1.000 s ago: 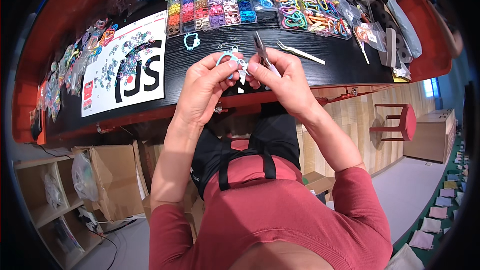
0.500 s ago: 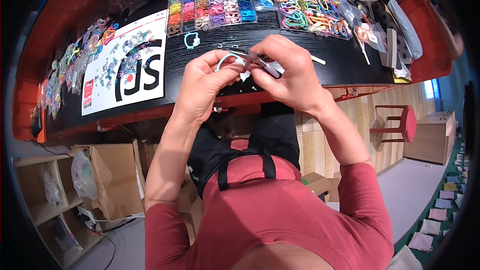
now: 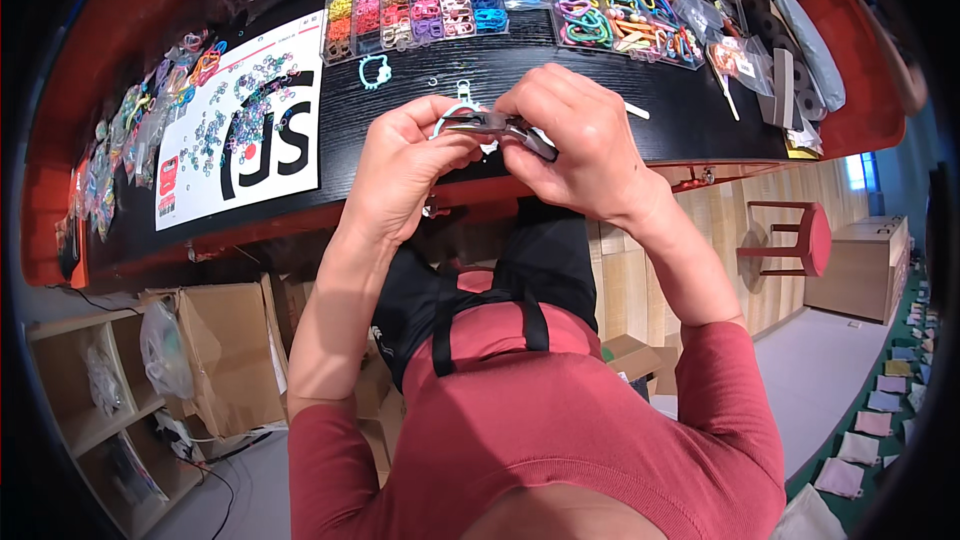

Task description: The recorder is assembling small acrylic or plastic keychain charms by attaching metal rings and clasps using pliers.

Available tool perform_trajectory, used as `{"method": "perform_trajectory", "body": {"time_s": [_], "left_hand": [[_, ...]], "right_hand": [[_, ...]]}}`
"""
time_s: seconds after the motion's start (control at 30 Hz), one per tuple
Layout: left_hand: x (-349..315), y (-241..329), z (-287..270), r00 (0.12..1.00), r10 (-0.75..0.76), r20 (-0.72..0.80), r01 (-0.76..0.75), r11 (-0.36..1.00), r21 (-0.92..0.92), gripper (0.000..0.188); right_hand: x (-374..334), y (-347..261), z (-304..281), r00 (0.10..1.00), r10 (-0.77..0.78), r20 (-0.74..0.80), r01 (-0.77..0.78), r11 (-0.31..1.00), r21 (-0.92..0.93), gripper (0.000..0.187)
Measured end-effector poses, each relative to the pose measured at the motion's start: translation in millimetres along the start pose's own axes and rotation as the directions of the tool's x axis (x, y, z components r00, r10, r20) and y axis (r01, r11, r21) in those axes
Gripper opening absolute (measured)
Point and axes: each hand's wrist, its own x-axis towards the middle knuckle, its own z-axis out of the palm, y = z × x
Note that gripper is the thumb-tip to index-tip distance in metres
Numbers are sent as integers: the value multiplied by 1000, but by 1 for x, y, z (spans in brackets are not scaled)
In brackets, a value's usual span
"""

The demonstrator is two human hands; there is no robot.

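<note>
My left hand (image 3: 402,158) pinches a thin light-blue curved piece (image 3: 439,124) between thumb and fingers. In my right hand (image 3: 578,140) is a pair of pliers (image 3: 488,123), its dark jaws pointing left across the blue piece at my left fingertips. Whether the jaws grip it cannot be made out. Just beyond the pliers, a small pale piece (image 3: 464,90) shows above the black tabletop (image 3: 420,55). Farther left lies a light-blue animal-head-shaped outline (image 3: 363,72).
A white printed sheet (image 3: 200,208) bearing many small rings lies at left. Divided boxes of coloured clips (image 3: 427,5) and bands (image 3: 628,20) stand at the back. Small plastic bags (image 3: 135,150) line the left side. A white stick (image 3: 637,111) lies right of my hands.
The pliers have turned to lie more level and reach farther left over the light-blue piece. My left hand has shifted slightly, and the whole view has moved a little.
</note>
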Motion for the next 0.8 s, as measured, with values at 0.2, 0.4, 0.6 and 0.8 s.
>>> {"method": "perform_trajectory", "body": {"time_s": [0.2,0.4,0.6,0.8], "left_hand": [[-3,1,22,972,193,-134,-186,980,67,32],[-7,-13,26,717,695,53,-562,532,633,44],[-5,-27,31,659,751,-33,-520,488,702,31],[-6,-27,30,650,760,-29,-514,467,720,21]], "right_hand": [[0,2,3,989,116,-91,-101,982,160,18],[3,-6,6,892,452,-6,-398,792,462,11],[8,-13,3,813,561,156,-557,672,488,12],[6,-13,5,811,559,173,-568,681,462,10]]}}
